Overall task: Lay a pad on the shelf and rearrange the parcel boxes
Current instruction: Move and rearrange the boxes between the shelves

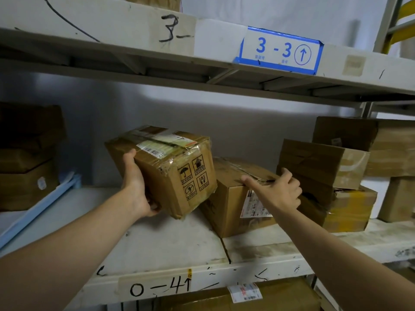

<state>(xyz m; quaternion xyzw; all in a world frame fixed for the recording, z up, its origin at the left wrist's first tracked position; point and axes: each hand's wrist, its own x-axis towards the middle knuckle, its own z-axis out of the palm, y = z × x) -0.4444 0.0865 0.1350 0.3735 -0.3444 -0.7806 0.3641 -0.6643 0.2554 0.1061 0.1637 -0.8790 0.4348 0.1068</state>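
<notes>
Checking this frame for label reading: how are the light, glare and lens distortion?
Head view: dim and uneven, with the left boxes in deep shadow; tape glare on the tilted box in the left hand; wide-angle lens bows the shelf edge; fine label print stays soft.

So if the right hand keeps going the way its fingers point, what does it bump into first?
Probably the stacked box just beyond the right hand. The fingers already rest on the lower box and reach toward that stack, though depth is hard to judge.

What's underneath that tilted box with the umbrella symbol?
The tilted box is held by the left hand above bare white shelf; its right edge meets the neighbouring box, contact hidden.
</notes>
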